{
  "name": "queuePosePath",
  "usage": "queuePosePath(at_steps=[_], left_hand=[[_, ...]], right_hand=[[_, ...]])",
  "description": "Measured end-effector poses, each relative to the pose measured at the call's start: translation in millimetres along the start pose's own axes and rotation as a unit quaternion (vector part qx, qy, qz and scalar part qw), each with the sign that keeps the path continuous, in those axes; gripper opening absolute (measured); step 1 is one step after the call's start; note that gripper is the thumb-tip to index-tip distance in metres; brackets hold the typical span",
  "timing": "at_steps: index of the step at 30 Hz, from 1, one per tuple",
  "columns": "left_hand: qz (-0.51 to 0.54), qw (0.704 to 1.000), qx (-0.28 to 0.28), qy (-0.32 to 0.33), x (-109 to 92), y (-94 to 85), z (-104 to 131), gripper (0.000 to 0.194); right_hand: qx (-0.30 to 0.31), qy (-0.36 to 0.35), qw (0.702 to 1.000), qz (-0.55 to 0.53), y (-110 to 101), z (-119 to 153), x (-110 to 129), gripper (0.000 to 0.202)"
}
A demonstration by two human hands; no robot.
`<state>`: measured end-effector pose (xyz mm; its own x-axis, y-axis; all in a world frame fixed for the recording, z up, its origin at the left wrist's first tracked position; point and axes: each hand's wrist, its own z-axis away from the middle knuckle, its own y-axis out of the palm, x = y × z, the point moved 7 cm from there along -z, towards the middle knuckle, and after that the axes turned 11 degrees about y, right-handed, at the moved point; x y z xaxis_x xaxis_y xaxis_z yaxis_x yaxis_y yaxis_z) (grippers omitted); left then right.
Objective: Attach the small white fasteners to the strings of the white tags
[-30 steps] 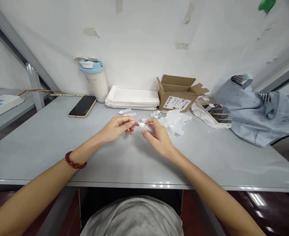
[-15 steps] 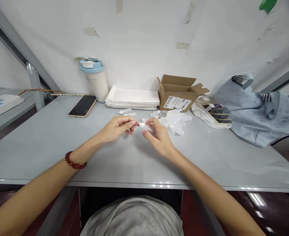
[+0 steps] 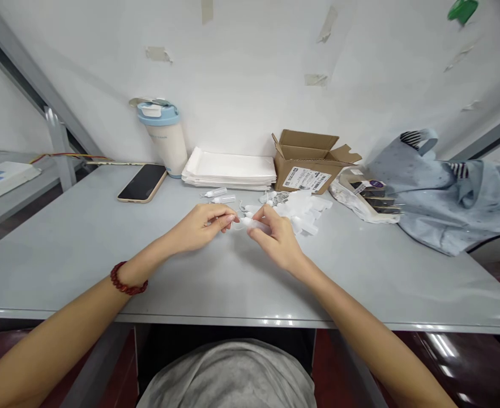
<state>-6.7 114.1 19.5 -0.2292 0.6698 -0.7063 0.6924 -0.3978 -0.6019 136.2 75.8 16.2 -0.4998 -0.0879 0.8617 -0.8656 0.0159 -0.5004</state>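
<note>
Between thumb and fingers, my right hand (image 3: 277,237) grips a small clear tube (image 3: 260,226) with a white cap pointing left. My left hand (image 3: 205,225) pinches a thin white string (image 3: 236,228) just left of that cap; a wrist bears a red bead bracelet (image 3: 128,279). Behind my hands lie two similar tubes (image 3: 223,199). A pile of white tags and tubes (image 3: 303,209) spreads just beyond my right hand, with tangled strings at its left side.
A phone (image 3: 142,183) and a blue-lidded cup (image 3: 165,139) stand at the back left. Along the wall are stacked white envelopes (image 3: 230,169) and an open cardboard box (image 3: 303,170). A plastic-wrapped tray (image 3: 366,198) and blue cloth (image 3: 445,192) lie on the right.
The held tube has tipped a little closer to level and my left fingers have closed tighter near its cap. More of the tubes behind my left hand shows.
</note>
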Motion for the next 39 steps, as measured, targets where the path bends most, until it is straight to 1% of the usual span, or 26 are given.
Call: queuePosePath(at_steps=[3,6,11,16,21,23,26,31,34,39], left_hand=[[-0.045,0.999,0.015,0.019,-4.0,0.5,0.0,0.028],[-0.062,0.997,0.029,0.038,-8.4,2.1,-0.6,0.029],[-0.065,0.995,0.048,0.052,-11.1,6.3,-1.3,0.027],[-0.069,0.994,0.055,0.067,-10.9,10.8,0.7,0.025],[-0.071,0.993,0.056,0.078,-12.7,12.4,0.8,0.024],[-0.071,0.994,0.056,0.068,-12.5,11.2,0.4,0.025],[-0.055,0.997,0.041,0.032,-8.5,7.8,0.1,0.027],[0.001,1.000,-0.019,-0.021,-2.2,-0.2,0.8,0.029],[0.023,0.998,-0.035,-0.038,-2.6,-2.0,0.2,0.027],[0.037,0.997,-0.045,-0.045,-5.7,-1.9,-0.4,0.025]], right_hand=[[0.002,0.000,1.000,-0.003,-0.3,-0.4,-0.9,0.012],[0.006,-0.001,1.000,0.000,0.3,-0.6,-2.2,0.011],[0.015,-0.003,1.000,-0.001,2.2,-0.4,-3.7,0.011],[0.028,0.005,1.000,0.006,5.9,0.5,-6.4,0.011],[0.027,-0.004,0.999,0.024,7.3,0.7,-5.5,0.011],[0.028,-0.005,0.999,0.024,6.8,0.2,-4.4,0.012],[0.017,-0.009,1.000,0.017,2.9,-0.7,-1.9,0.012],[-0.009,-0.010,1.000,0.004,-3.9,-1.8,-0.7,0.012],[-0.008,-0.004,1.000,0.001,-3.8,-1.8,-1.7,0.012],[0.003,-0.010,1.000,-0.001,-0.9,0.3,-0.7,0.012]])
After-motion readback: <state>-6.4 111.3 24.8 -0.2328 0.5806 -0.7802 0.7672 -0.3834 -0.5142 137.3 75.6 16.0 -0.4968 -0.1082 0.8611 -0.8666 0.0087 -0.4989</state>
